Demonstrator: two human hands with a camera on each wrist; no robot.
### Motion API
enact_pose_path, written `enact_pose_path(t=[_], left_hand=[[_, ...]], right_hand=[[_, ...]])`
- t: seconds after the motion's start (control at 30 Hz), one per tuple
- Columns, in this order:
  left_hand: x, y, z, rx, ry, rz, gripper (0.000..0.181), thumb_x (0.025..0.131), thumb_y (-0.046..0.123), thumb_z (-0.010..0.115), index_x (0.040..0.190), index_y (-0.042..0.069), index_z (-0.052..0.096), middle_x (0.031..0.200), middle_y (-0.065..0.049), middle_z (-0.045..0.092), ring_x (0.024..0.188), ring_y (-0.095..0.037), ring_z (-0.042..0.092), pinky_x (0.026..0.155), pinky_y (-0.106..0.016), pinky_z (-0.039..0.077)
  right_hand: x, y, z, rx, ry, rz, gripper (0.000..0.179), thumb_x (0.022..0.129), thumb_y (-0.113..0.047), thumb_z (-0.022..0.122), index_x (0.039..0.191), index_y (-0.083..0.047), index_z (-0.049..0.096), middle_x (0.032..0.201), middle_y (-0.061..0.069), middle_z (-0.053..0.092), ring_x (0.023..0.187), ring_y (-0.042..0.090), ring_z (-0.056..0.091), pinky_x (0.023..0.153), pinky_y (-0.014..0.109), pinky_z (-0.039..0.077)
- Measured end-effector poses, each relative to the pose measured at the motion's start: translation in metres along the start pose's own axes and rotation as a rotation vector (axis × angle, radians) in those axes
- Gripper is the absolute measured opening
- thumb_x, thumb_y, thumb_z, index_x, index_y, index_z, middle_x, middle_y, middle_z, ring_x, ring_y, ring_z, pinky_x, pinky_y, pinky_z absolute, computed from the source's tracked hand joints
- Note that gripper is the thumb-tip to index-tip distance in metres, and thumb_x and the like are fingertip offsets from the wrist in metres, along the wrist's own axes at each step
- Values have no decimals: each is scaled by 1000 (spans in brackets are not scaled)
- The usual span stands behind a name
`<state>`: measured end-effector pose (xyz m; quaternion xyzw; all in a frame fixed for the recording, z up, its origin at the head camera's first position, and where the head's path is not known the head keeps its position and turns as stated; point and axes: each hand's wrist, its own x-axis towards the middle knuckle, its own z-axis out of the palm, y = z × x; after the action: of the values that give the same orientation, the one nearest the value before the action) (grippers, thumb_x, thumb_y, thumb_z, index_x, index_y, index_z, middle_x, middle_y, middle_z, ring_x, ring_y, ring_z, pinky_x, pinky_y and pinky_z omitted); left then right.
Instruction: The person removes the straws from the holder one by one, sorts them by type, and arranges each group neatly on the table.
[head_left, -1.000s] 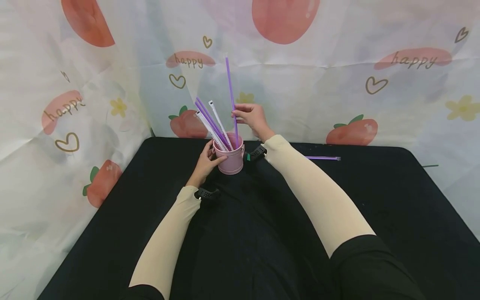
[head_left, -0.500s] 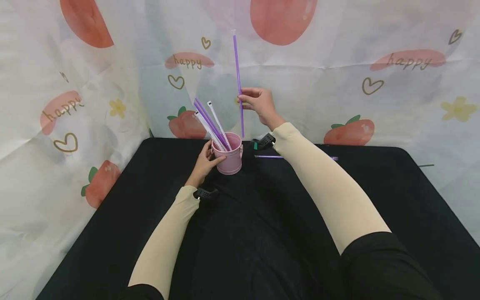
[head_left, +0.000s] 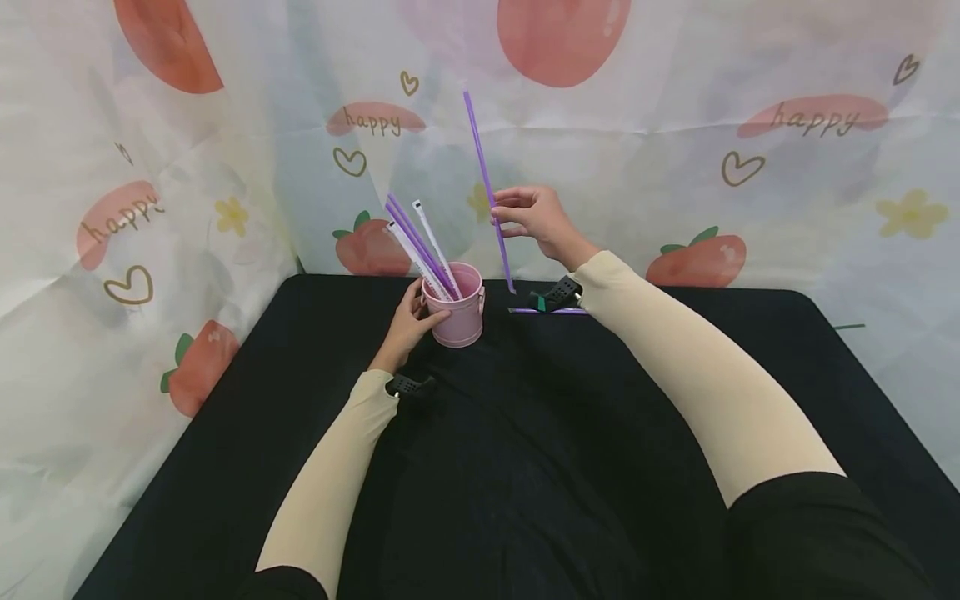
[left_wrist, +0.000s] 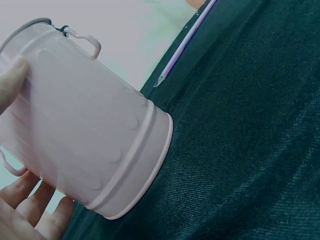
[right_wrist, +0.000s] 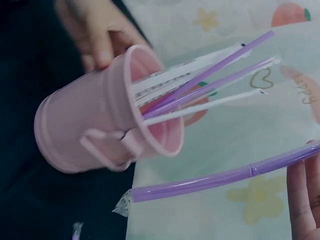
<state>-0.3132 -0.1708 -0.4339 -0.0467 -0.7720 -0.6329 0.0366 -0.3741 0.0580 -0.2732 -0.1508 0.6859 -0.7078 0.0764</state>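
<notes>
A pink bucket stands upright near the back of the table, with several purple straws and white-wrapped straws leaning in it. My left hand grips its side, thumb across the front; in the left wrist view the fingers curve round the far side. Right of the bucket, my right hand pinches a purple straw, held tilted in the air. The right wrist view shows this bendy straw in clear film, its lower end apart from the bucket.
Another purple straw lies on the black-covered table, partly hidden by my right wrist. A printed cloth backdrop rises just behind the table's back edge.
My right hand has lifted the purple straw out of the bucket and carried it right, then lowered it slightly while it tilted. My left hand has stayed on the bucket.
</notes>
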Motion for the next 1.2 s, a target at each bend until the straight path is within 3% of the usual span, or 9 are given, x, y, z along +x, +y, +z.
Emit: enact_pose_path(t=[0.27,0.63,0.87,1.0,1.1,1.2], left_hand=[[3,2,0,2,1,11,77,85,14,68,148,18,24,150,-12,33,141,-29,30,114,-46,28],[2,0,2,-11,2,11,76,86,12,67,148,16,24,149,-14,34,140,-30,31,114,-46,28],[1,1,1,-35,-4,-2,78,85,10,68,149,15,22,149,-17,34,140,-31,30,114,-47,27],[-9,19,1,-33,-25,-15,77,86,8,65,149,10,20,150,-19,31,141,-32,27,116,-46,24],[-16,30,1,-12,-36,-22,76,87,7,64,149,8,20,151,-19,29,142,-32,26,117,-45,23],[-13,23,1,-16,-34,-17,77,87,9,65,149,9,20,151,-18,28,142,-31,26,118,-43,20]], right_hand=[[-21,7,-24,-175,-66,75,32,87,-3,64,118,5,59,84,-4,68,77,11,67,69,29,58],[-47,28,-72,-425,-181,52,35,86,-7,66,117,9,60,82,-7,68,78,9,68,68,29,58],[-54,32,-104,-536,-273,50,32,85,-7,67,112,9,63,86,0,73,80,9,68,67,31,57],[-54,35,-119,-614,-327,61,30,85,-7,68,112,7,65,86,0,73,83,16,69,67,31,57],[-54,38,-129,-675,-364,57,31,85,-8,68,112,7,65,90,9,73,81,16,69,67,30,57],[-55,39,-138,-730,-401,44,30,85,-9,68,111,7,65,95,17,72,79,11,68,67,29,57]])
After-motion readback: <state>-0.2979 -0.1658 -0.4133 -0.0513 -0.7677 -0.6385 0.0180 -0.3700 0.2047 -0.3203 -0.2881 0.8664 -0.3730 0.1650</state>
